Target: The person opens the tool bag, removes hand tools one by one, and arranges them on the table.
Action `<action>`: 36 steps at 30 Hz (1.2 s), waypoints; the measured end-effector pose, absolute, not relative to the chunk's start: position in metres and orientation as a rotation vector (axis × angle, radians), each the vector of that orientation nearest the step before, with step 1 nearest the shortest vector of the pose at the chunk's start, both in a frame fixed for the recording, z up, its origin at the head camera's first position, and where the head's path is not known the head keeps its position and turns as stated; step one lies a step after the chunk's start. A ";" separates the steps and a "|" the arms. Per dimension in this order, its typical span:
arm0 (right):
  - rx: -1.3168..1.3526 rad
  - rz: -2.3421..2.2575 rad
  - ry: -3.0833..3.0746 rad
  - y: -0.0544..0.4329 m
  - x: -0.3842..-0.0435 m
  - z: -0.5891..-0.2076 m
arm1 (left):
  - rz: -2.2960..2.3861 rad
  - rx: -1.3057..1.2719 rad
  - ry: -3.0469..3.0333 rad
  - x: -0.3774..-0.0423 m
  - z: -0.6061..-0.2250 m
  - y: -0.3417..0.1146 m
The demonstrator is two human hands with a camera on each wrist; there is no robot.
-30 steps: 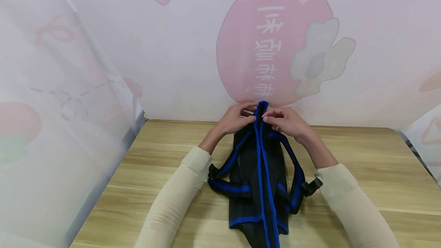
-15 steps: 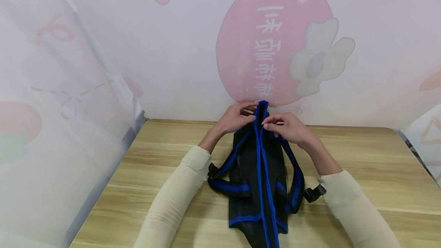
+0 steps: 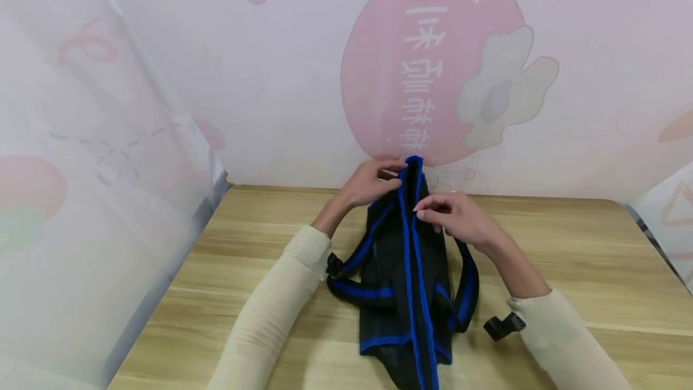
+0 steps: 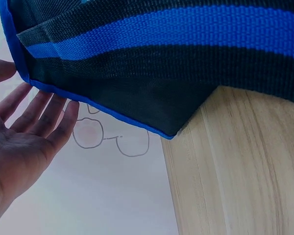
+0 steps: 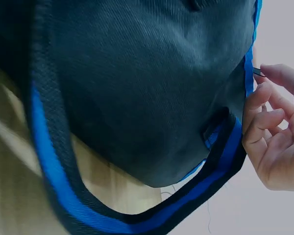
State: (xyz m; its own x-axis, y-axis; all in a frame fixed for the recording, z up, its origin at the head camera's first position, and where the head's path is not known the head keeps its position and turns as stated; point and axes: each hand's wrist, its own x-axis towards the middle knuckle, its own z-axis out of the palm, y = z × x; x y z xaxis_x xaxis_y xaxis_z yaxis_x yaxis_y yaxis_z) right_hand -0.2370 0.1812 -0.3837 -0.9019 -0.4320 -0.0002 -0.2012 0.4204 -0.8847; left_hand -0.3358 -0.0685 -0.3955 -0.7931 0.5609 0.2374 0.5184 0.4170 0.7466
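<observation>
A black bag (image 3: 387, 263) with blue trim stands on edge on the table, its zipper (image 3: 419, 294) running lengthwise along the top. My left hand (image 3: 365, 185) holds the far end, thumb on one side of the blue edging and fingers along the other. In the left wrist view those fingers (image 4: 49, 117) look fairly straight. My right hand (image 3: 460, 218) pinches the zipper pull (image 5: 257, 72), a small dark tab, between thumb and index finger. Beyond that hand the zipper gapes; nearer, its two blue edges run close together. What the bag contains is hidden.
Blue-striped straps (image 3: 360, 294) loop out on both sides of the bag. A black buckle (image 3: 334, 265) lies at the left, and another black buckle (image 3: 503, 326) is by my right sleeve. Behind the wooden table (image 3: 260, 233) rises a printed pink-white cloth (image 3: 292, 89).
My right hand has drawn the zipper pull nearer along the bag, and the gap at the far end has widened. The right buckle shifted outward. My left hand stays about where it was.
</observation>
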 end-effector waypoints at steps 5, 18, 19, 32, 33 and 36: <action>-0.572 -1.539 2.394 0.180 -0.226 -0.388 | 1.329 0.979 2.611 -0.335 -0.395 -0.070; -0.566 -1.590 2.383 0.178 -0.210 -0.397 | 1.326 0.983 2.613 -0.336 -0.395 -0.073; -0.561 -1.599 2.376 0.178 -0.209 -0.398 | 1.325 0.984 2.614 -0.336 -0.395 -0.073; -0.557 -1.612 2.371 0.173 -0.203 -0.395 | 1.316 0.986 2.611 -0.336 -0.396 -0.074; -0.563 -1.612 2.372 0.173 -0.201 -0.395 | 1.317 0.987 2.611 -0.336 -0.396 -0.074; -0.572 -1.608 2.375 0.173 -0.197 -0.395 | 1.318 0.985 2.609 -0.337 -0.396 -0.074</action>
State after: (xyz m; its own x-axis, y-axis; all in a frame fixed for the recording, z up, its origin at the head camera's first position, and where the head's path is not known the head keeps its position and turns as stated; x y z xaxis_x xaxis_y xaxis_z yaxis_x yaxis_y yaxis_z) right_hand -0.1965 0.1727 -0.3952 -0.9011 -0.4320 0.0376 -0.1953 0.3269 -0.9246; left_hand -0.3367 -0.0742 -0.3962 -0.7947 0.5639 0.2246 0.5153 0.4313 0.7406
